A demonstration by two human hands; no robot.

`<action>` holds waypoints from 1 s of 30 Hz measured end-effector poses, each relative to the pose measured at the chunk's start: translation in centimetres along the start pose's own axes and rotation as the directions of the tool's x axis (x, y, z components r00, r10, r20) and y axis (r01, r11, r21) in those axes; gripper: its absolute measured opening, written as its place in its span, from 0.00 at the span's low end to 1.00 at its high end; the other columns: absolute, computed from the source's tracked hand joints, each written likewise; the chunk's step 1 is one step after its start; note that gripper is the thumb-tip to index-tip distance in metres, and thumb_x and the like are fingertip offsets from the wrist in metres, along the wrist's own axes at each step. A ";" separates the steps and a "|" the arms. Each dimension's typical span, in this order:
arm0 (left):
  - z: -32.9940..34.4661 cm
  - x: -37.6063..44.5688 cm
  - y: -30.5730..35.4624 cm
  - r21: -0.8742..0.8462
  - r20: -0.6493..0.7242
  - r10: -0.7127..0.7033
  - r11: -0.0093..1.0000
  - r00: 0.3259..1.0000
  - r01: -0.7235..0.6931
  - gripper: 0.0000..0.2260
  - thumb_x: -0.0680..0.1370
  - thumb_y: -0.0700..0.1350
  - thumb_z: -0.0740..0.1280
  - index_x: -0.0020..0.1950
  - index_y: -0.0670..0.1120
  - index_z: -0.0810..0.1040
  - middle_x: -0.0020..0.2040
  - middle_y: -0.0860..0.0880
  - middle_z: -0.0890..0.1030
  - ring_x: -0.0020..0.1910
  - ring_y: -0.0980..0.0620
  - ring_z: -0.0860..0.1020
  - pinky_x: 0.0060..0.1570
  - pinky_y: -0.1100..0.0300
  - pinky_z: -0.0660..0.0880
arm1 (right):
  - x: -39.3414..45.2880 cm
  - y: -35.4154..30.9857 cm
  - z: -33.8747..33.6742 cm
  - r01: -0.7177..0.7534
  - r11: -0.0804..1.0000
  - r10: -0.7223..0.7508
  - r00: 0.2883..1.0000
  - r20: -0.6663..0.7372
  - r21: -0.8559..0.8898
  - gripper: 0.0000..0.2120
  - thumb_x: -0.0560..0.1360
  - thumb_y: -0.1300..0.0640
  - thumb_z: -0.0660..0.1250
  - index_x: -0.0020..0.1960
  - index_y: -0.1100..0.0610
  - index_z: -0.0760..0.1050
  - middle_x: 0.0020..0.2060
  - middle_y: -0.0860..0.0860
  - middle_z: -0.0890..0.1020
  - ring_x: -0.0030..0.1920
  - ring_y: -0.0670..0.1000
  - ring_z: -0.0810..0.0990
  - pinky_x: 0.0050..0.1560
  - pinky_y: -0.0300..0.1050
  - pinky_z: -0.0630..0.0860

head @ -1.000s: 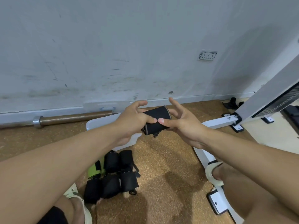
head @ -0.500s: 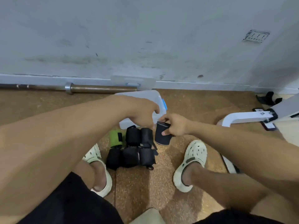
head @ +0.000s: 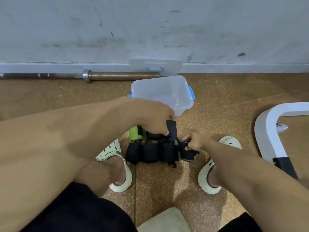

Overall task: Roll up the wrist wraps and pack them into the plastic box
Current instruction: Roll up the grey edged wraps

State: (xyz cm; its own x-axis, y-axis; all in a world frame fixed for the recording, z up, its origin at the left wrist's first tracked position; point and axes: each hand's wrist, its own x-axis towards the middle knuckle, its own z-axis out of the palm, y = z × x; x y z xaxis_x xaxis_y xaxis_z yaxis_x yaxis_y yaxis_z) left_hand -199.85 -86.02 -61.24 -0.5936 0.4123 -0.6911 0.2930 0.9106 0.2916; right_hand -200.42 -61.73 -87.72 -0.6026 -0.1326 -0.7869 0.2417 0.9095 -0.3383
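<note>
Fingers of the right hand [head: 194,141] pinch a black roll [head: 187,154] beside the pile [head: 150,152]; left hand [head: 153,118] grips a wrap [head: 171,131] near the box [head: 160,92].

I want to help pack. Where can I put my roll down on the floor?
Bare floor lies right of the plastic box, toward the white frame, and left below the barbell. It is crowded between the sandals, where rolled wraps sit with the left hand and right hand.

The left hand [head: 150,118] covers part of the rolled wraps [head: 150,152] behind it. The barbell [head: 66,75] runs off the left edge, and the white frame [head: 267,131] off the right.
</note>
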 end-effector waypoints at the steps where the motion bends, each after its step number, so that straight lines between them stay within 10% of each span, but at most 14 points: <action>1: 0.1 0.1 0.0 -0.004 0.011 0.005 1.000 1.000 -0.005 0.27 0.82 0.53 0.66 0.80 0.52 0.63 0.73 0.52 0.72 0.68 0.48 0.71 0.58 0.59 0.66 | 0.3 0.0 0.5 0.004 1.000 -0.004 1.000 0.015 0.003 0.13 0.73 0.65 0.77 0.53 0.51 0.85 0.57 0.48 0.84 0.59 0.53 0.80 0.58 0.42 0.75; 5: 0.1 0.1 0.1 -0.020 0.033 0.010 1.000 0.999 -0.009 0.27 0.82 0.53 0.66 0.80 0.53 0.63 0.73 0.52 0.71 0.70 0.49 0.70 0.62 0.59 0.66 | 1.0 0.2 2.1 -0.016 0.999 0.017 0.999 0.032 -0.039 0.20 0.77 0.63 0.73 0.68 0.55 0.79 0.65 0.48 0.79 0.65 0.52 0.78 0.58 0.37 0.70; 23: -0.6 -0.5 -0.6 -0.056 0.011 -0.012 0.998 1.000 0.013 0.24 0.81 0.54 0.67 0.77 0.56 0.66 0.71 0.54 0.74 0.66 0.50 0.73 0.64 0.56 0.70 | 2.0 0.7 1.9 -0.056 0.995 0.069 0.982 -0.174 0.080 0.09 0.79 0.63 0.70 0.59 0.56 0.78 0.62 0.52 0.81 0.58 0.52 0.79 0.62 0.43 0.75; 30: -1.3 -1.1 -1.9 -0.044 -0.042 -0.059 0.997 0.997 0.057 0.27 0.82 0.55 0.67 0.79 0.53 0.64 0.73 0.53 0.73 0.69 0.48 0.73 0.66 0.53 0.70 | 1.6 -4.1 1.8 0.035 0.983 0.018 0.959 -0.283 0.180 0.23 0.79 0.53 0.72 0.72 0.51 0.72 0.67 0.52 0.79 0.62 0.54 0.80 0.65 0.49 0.76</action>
State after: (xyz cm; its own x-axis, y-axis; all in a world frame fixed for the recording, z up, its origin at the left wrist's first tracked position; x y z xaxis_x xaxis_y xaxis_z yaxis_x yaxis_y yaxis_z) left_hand -200.75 -88.14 -60.13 -0.6407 0.3589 -0.6788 0.2254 0.9330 0.2805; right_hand -201.00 -66.42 -88.54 -0.7887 0.0005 -0.6148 0.3534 0.8187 -0.4526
